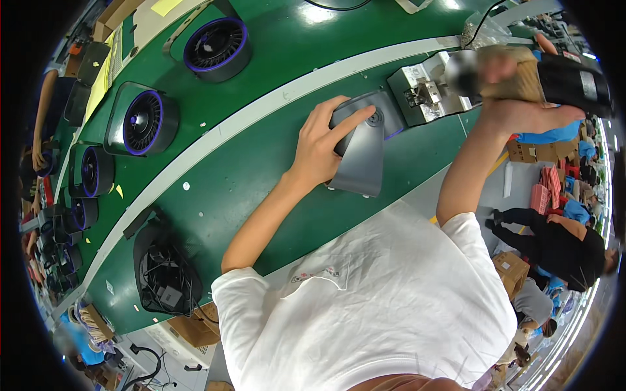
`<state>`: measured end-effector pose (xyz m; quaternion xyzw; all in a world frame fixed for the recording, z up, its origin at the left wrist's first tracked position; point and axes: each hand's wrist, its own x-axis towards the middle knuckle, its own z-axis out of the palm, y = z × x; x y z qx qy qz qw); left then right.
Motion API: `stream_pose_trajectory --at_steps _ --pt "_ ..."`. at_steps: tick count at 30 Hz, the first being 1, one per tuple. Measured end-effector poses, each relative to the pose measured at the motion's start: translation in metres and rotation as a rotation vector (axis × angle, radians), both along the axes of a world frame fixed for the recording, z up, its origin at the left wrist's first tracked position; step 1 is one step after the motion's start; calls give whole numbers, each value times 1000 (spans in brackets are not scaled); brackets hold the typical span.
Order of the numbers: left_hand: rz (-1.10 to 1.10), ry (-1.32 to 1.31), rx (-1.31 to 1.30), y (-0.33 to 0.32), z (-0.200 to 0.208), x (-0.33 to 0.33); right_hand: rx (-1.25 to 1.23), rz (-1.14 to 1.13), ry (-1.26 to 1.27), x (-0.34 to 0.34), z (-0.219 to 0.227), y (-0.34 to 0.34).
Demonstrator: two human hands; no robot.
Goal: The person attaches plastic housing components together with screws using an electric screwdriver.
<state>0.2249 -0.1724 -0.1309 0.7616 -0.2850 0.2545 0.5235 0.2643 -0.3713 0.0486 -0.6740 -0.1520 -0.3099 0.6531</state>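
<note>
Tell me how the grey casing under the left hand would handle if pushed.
The grey casing would probably stay stiff: its broad panel shows no sag beneath the left hand. It might slide fairly easily, as its surface looks smooth and the green tabletop does too. Rolling seems unlikely, given its flat, straight-edged side.

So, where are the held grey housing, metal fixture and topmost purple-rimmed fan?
Grey housing (pixel 362 163): head view, on its broad face.
Metal fixture (pixel 428 95): head view, near its middle.
Purple-rimmed fan (pixel 215 47): head view, on its grille.

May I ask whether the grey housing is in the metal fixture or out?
Out: the left hand holds the grey housing beside the metal fixture.
</note>
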Motion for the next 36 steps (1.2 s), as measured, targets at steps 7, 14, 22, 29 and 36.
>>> stream_pose_trajectory --at_steps 7,14,22,29,36 --pt "-13 -20 -7 -3 0 -1 -255 -656 -327 33 -59 -76" --pt "-33 -5 -8 -4 0 -2 62 -300 -196 2 -59 -36" --pt "-12 1 -15 -5 1 0 -44 -215 -24 26 -111 -24" --pt "14 -17 -13 -2 -3 2 169 -48 151 24 -85 -4" --pt "-11 -25 -21 -4 -3 3 324 408 -35 -8 -29 34"
